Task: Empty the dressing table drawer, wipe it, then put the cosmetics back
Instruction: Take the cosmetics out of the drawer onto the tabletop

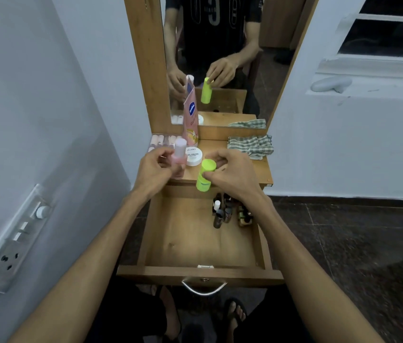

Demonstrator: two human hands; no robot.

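Note:
The wooden drawer [195,243] stands pulled open below the dressing table top [259,169]. Several small dark bottles [227,211] cluster in its far right corner; the rest of its floor is bare. My left hand [154,170] holds a pink bottle [180,154] with a pale cap, over the table top's left front. My right hand [230,174] pinches a lime-green bottle [205,175] near its cap, tilted above the table's front edge. On the top stand a pink tube [190,120], a white nail polish remover tub [193,155] and a tray of pale nail pieces [162,141].
A checked green and white cloth [251,144] lies crumpled at the table's back right. A mirror [220,58] in a wooden frame rises behind. A white wall with a switch plate [14,243] stands close on the left. Dark tiled floor lies to the right.

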